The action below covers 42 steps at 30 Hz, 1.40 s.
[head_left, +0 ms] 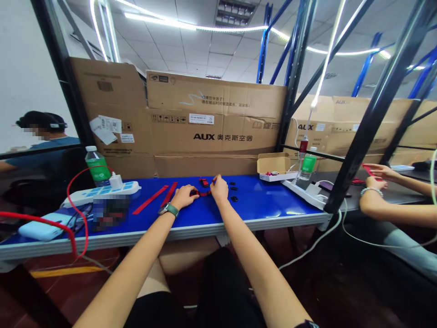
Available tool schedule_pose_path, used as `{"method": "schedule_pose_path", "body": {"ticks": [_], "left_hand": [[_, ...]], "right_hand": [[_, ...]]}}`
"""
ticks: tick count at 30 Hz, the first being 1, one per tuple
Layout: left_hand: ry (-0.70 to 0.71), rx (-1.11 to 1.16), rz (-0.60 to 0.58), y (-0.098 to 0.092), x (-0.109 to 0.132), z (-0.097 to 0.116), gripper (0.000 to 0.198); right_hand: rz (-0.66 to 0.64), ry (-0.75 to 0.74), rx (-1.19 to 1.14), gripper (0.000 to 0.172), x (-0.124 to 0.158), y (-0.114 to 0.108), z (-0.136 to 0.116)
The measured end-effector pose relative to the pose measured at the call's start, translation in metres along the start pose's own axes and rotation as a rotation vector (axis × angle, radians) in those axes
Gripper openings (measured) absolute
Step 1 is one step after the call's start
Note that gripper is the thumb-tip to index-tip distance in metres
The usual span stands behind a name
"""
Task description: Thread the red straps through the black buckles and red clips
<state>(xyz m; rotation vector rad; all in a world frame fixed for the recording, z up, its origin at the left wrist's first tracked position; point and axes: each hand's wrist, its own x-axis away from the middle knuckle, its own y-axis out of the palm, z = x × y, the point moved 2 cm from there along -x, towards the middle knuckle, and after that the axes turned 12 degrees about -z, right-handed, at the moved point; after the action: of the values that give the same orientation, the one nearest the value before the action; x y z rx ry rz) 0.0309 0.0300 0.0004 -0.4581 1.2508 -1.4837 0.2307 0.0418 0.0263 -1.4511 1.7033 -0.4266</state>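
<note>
Over the blue tabletop [191, 221], a red strap with black parts [204, 193] stretches between my two hands. My left hand [184, 197], with a watch on its wrist, has its fingers closed on the strap's left end, at a dark piece. The right end is pinched by my right hand [219, 189], whose fingers partly hide it. Just behind lies another red strap piece with a black buckle [204, 182]. Several small black plastic pieces [234, 198] rest right of my right hand. Two flat red strips [150, 199] lie left of my left hand.
A white power strip [78, 196], a bottle [96, 166] and a pale blue power bank [44, 226] stand at left, with a red cable. An open carton [275, 168] and another power strip [305, 195] sit at right. Cardboard [218, 123] walls the back. People work on both sides.
</note>
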Motion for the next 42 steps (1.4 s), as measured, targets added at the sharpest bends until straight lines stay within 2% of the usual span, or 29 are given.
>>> {"method": "schedule_pose_path", "body": {"ticks": [4,7,14,16,22,26,33,42], "left_hand": [[0.008,0.109,0.114,-0.003,-0.004,0.002,0.022],[-0.018,0.196,0.208,-0.007,-0.005,0.004,0.025],[-0.045,0.235,0.259,-0.015,-0.002,0.009,0.035],[-0.037,0.208,0.256,-0.016,-0.001,0.011,0.039],[-0.005,0.215,0.251,-0.016,0.002,0.016,0.041],[0.033,0.218,0.305,-0.02,0.004,0.02,0.037],[0.009,0.255,0.418,-0.025,0.008,0.023,0.034],[0.097,0.162,0.307,-0.016,0.003,0.02,0.038]], "right_hand": [[-0.053,-0.343,-0.029,0.01,-0.007,0.013,-0.003],[-0.122,-0.54,-0.114,0.008,-0.013,0.022,-0.003],[-0.183,-0.717,-0.257,0.012,-0.011,0.025,-0.01],[-0.191,-0.729,-0.256,0.011,-0.011,0.026,-0.011],[-0.194,-0.635,-0.211,0.011,-0.014,0.031,-0.007],[-0.18,-0.612,-0.17,0.012,-0.011,0.03,-0.009],[-0.095,-0.684,-0.175,0.018,-0.005,0.025,-0.02],[-0.043,-0.658,-0.021,0.014,-0.003,0.024,-0.021]]}}
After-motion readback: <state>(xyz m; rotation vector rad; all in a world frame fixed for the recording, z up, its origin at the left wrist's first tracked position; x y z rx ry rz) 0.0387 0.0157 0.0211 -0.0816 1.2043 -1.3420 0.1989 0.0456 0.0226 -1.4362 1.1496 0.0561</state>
